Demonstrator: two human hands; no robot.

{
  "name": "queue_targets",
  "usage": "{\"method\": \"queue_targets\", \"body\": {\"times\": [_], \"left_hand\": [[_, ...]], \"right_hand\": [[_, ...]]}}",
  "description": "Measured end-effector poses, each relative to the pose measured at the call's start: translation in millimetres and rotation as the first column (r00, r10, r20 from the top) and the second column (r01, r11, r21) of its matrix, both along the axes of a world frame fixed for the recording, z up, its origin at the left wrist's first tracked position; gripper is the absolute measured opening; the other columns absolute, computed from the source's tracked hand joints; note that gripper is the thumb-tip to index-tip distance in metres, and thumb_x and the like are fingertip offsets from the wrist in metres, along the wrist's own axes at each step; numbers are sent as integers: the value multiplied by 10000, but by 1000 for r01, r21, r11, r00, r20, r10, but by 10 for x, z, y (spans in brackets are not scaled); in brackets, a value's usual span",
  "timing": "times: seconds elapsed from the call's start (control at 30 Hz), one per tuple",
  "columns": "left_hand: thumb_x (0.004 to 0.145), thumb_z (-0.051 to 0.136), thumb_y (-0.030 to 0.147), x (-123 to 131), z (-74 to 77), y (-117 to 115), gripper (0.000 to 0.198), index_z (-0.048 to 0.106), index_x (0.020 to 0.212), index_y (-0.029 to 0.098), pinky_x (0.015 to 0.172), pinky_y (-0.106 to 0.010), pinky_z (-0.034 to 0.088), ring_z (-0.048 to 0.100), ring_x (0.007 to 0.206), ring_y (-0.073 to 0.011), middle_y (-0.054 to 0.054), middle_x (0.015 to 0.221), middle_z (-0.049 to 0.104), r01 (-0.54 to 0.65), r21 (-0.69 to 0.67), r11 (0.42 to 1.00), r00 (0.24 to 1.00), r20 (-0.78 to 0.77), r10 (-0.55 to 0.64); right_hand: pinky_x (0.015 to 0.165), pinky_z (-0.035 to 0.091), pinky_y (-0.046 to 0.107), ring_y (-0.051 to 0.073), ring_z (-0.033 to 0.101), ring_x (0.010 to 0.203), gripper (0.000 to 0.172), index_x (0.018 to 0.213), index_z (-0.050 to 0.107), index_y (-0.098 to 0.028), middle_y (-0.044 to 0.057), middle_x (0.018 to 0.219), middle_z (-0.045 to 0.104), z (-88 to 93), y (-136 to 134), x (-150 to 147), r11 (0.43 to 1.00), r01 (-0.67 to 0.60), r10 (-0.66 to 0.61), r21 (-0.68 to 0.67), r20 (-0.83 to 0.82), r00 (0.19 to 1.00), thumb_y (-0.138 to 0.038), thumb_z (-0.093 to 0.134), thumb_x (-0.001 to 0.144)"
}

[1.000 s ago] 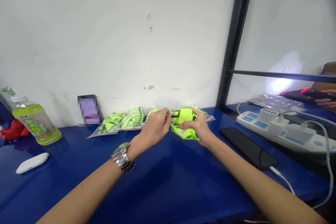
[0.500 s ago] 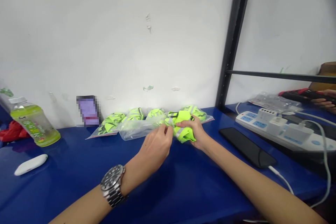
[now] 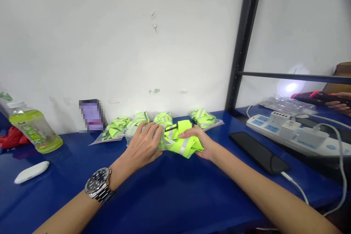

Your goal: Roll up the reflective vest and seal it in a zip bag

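A folded neon-yellow reflective vest (image 3: pixel 183 144) lies on the blue table (image 3: pixel 170 193) between my hands. My right hand (image 3: pixel 199 142) grips its right side. My left hand (image 3: pixel 142 146), with a watch on the wrist, holds a clear plastic bag (image 3: pixel 160 139) at the vest's left end, fingers curled over the bag. Whether the vest's end is inside the bag's mouth I cannot tell. Several bagged neon vests (image 3: pixel 120 126) lie in a row along the wall behind my hands.
A green drink bottle (image 3: pixel 33 128) and a white oval case (image 3: pixel 29 172) sit at the left. A black phone (image 3: pixel 259 152) on a cable lies at the right, beside a white power strip (image 3: pixel 296 137). Another person's hand (image 3: pixel 340 104) shows at the far right.
My left hand picked up a clear bag and brought it over the vest's left end. The vest and my right hand shifted slightly left and toward me.
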State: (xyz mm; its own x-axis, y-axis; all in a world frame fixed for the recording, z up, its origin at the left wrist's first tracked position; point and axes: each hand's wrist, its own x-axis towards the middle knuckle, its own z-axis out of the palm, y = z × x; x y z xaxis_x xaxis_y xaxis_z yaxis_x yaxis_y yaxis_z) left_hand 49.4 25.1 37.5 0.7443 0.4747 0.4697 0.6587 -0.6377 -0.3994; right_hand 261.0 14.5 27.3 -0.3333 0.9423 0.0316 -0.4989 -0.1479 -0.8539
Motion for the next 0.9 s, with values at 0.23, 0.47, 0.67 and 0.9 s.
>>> {"method": "queue_targets", "body": {"times": [0.23, 0.47, 0.67, 0.9], "left_hand": [[731, 647, 238, 70, -185, -15, 667, 305, 1285, 97, 881, -486, 506, 590, 1067, -351, -212, 1157, 578, 62, -130, 990, 988, 148, -43], [800, 639, 219, 133, -306, -87, 830, 110, 1433, 132, 966, -484, 468, 522, 1197, -341, -223, 1299, 494, 148, -173, 974, 979, 165, -120], [701, 751, 486, -23, 21, -162, 1205, -107, 1494, 190, 993, -470, 438, 473, 1264, -344, -200, 1401, 448, 105, -462, 881, 987, 154, -37], [540, 769, 635, -70, 131, -58, 983, 391, 1324, 178, 824, -415, 485, 592, 1064, -355, -149, 1207, 593, -51, -649, 759, 998, -8, 61]], "right_hand": [[665, 568, 296, 212, 701, 660, 227, 806, 718, -116, 72, 765, 742, -73, 6, -24, 995, -30, 35, -97, 46, 998, -101, 714, 580], [575, 568, 329, 235, 697, 627, 262, 709, 619, -192, 17, 675, 723, -147, 24, -22, 984, 4, 17, -178, 113, 993, -66, 766, 531], [538, 536, 300, 221, 680, 613, 362, 749, 595, -203, -18, 669, 692, -88, -9, -3, 990, 79, -53, -121, 201, 978, -47, 772, 475], [586, 541, 275, 200, 669, 690, 431, 829, 633, -163, 3, 762, 701, -46, -57, 6, 997, -73, 77, -25, 385, 920, -50, 799, 447]]}}
